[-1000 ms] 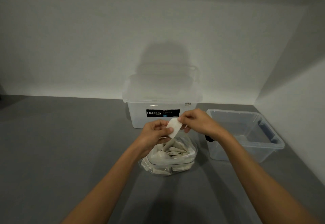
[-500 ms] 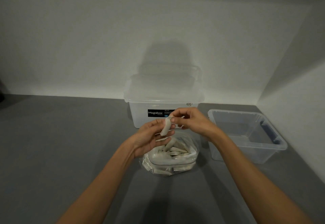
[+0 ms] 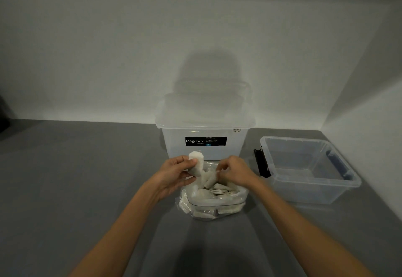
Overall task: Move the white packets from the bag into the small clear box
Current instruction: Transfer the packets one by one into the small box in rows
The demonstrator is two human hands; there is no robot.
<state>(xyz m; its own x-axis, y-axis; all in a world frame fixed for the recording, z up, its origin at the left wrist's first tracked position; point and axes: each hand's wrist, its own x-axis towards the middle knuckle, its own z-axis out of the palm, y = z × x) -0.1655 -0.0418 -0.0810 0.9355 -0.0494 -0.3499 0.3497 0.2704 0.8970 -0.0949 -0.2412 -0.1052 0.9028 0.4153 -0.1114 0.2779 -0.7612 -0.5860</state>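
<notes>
Our left hand (image 3: 174, 175) clutches white paper packets (image 3: 196, 163), right hand (image 3: 236, 173) pinches another in the clear plastic bag (image 3: 214, 202); overfill, we drop some.

Right hand (image 3: 236, 173) blurred, fingers (image 3: 222, 168) grip unclear; it hides some packets (image 3: 219, 189) in bag (image 3: 240, 198). Left hand (image 3: 174, 174) thumb covers part of its packet (image 3: 196, 162). Label (image 3: 206, 141) fine print unreadable. Dark object (image 3: 3, 115) cut at left edge.
</notes>
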